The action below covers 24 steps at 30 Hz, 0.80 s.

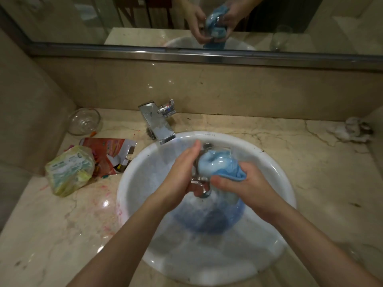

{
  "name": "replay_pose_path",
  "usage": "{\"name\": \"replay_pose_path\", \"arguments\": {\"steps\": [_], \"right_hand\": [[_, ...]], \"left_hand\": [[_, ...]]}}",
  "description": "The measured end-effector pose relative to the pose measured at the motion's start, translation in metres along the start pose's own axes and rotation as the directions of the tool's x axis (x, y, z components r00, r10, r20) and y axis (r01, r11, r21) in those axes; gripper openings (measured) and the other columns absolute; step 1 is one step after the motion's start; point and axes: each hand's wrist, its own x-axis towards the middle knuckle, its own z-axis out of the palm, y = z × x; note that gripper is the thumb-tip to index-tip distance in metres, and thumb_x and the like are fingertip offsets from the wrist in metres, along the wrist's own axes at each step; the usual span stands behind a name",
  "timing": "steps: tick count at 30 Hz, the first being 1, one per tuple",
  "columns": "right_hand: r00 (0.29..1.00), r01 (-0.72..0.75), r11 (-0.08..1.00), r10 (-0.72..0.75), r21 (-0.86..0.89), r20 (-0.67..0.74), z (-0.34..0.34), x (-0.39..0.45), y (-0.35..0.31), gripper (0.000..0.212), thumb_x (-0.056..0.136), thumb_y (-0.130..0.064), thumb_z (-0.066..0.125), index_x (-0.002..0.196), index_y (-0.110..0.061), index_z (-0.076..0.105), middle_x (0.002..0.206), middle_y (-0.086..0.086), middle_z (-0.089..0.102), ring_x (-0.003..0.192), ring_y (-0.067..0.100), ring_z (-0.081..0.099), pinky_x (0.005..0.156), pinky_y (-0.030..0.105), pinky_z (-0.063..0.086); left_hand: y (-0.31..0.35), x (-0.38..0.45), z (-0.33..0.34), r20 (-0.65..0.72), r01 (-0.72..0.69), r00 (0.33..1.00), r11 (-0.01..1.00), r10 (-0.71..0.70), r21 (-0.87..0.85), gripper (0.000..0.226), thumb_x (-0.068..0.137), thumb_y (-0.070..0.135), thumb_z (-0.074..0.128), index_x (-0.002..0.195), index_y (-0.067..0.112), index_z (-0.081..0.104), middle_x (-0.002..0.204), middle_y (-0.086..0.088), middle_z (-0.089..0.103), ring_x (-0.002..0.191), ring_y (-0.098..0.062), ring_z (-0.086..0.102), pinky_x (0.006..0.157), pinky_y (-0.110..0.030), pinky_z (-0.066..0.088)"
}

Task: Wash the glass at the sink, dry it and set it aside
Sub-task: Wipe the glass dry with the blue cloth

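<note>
Over the middle of the white round sink (132, 204) I hold a clear glass (200, 179) tilted on its side. My left hand (182, 172) wraps around the glass from the left. A light blue cloth (219, 164) is stuffed into the glass, and my right hand (246, 181) grips its bunched end on the right. The glass is largely hidden by the hands and the cloth. The sink's drain is hidden below them.
A chrome faucet (157, 123) stands behind the sink. A glass bowl (84, 121), a torn red packet (107, 154) and a yellow plastic bag (69, 170) lie on the marble counter (310, 162) at left. A crumpled white wad (352, 129) lies at the far right. A mirror (83, 19) spans the wall.
</note>
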Motion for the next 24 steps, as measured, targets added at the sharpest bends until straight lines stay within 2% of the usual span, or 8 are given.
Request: {"name": "replay_pose_path", "arguments": {"steps": [3, 6, 9, 14, 17, 19, 21, 24], "right_hand": [[0.998, 0.043, 0.996, -0.040, -0.073, 0.040, -0.001, 0.000, 0.001, 0.016, 0.077, -0.001, 0.079, 0.083, -0.015, 0.074, 0.073, 0.000, 0.074, 0.069, 0.009, 0.069, 0.062, 0.020, 0.054], [1.000, 0.019, 0.993, -0.019, 0.116, 0.000, -0.003, 0.000, 0.003, 0.023, 0.070, -0.016, 0.083, 0.089, -0.005, 0.076, 0.084, 0.008, 0.074, 0.079, 0.019, 0.068, 0.072, 0.029, 0.056], [0.994, -0.105, 0.938, 0.102, 0.329, 0.026, -0.007, 0.002, 0.000, 0.045, 0.073, -0.032, 0.079, 0.105, 0.001, 0.073, 0.104, 0.025, 0.071, 0.096, 0.033, 0.068, 0.087, 0.041, 0.056], [0.972, -0.230, 0.844, 0.222, 0.485, 0.075, -0.011, -0.001, 0.000, 0.042, 0.082, -0.032, 0.069, 0.111, -0.001, 0.072, 0.112, 0.024, 0.070, 0.102, 0.032, 0.069, 0.094, 0.042, 0.054], [0.988, -0.152, 0.910, 0.148, 0.385, 0.042, -0.009, -0.003, 0.000, 0.033, 0.081, -0.025, 0.070, 0.105, -0.002, 0.074, 0.104, 0.020, 0.073, 0.094, 0.029, 0.070, 0.085, 0.037, 0.057], [0.998, -0.062, 0.982, 0.061, 0.177, 0.012, -0.006, -0.005, -0.004, 0.013, 0.083, -0.013, 0.072, 0.093, -0.005, 0.075, 0.089, 0.010, 0.076, 0.081, 0.019, 0.071, 0.073, 0.027, 0.058], [1.000, 0.015, 0.997, -0.014, -0.076, 0.023, -0.003, -0.007, -0.013, 0.013, 0.082, -0.002, 0.074, 0.081, -0.014, 0.073, 0.080, 0.000, 0.073, 0.069, 0.003, 0.068, 0.061, 0.017, 0.053], [0.997, 0.078, 0.969, -0.081, -0.233, -0.004, 0.000, -0.008, -0.014, 0.020, 0.076, -0.005, 0.081, 0.078, -0.022, 0.071, 0.093, 0.004, 0.066, 0.072, 0.002, 0.067, 0.062, 0.016, 0.053]], "left_hand": [[-0.002, 0.000, 0.008, -0.114, -0.015, 0.993, 1.000, 0.018, 0.025, 0.034, 0.102, 0.041, 0.049, 0.104, 0.010, 0.061, 0.079, -0.006, 0.059, 0.049, -0.008, 0.054, 0.039, -0.018, 0.039], [-0.014, -0.001, 0.008, -0.122, -0.317, 0.932, 0.931, 0.341, 0.181, 0.019, 0.102, 0.036, 0.051, 0.096, 0.019, 0.057, 0.081, 0.002, 0.062, 0.065, -0.013, 0.059, 0.052, -0.024, 0.048], [-0.020, 0.000, -0.005, 0.062, -0.530, 0.826, 0.734, 0.560, 0.424, 0.023, 0.093, 0.042, 0.054, 0.109, 0.025, 0.056, 0.098, 0.003, 0.063, 0.088, -0.018, 0.064, 0.073, -0.035, 0.057], [-0.015, 0.002, -0.023, 0.372, -0.628, 0.745, 0.395, 0.553, 0.671, 0.047, 0.091, 0.043, 0.058, 0.128, 0.014, 0.049, 0.121, 0.008, 0.049, 0.107, 0.006, 0.051, 0.091, -0.016, 0.045], [-0.012, -0.003, -0.014, 0.210, -0.521, 0.848, 0.690, 0.487, 0.503, 0.043, 0.088, 0.051, 0.055, 0.122, 0.024, 0.054, 0.117, 0.006, 0.059, 0.103, -0.011, 0.062, 0.081, -0.031, 0.056], [-0.003, -0.007, -0.003, 0.059, -0.218, 0.976, 0.963, 0.212, 0.159, 0.051, 0.091, 0.063, 0.048, 0.115, 0.021, 0.061, 0.104, -0.008, 0.066, 0.081, -0.023, 0.067, 0.055, -0.027, 0.054], [0.002, -0.007, 0.001, 0.014, 0.025, 1.000, 1.000, -0.025, 0.009, 0.059, 0.098, 0.059, 0.042, 0.112, 0.007, 0.066, 0.076, -0.015, 0.064, 0.053, -0.022, 0.058, 0.039, -0.021, 0.041], [-0.004, -0.008, 0.009, -0.094, -0.073, 0.993, 0.997, 0.072, -0.001, 0.045, 0.104, 0.039, 0.047, 0.106, -0.004, 0.060, 0.072, -0.017, 0.057, 0.048, -0.018, 0.052, 0.037, -0.019, 0.035]]}}
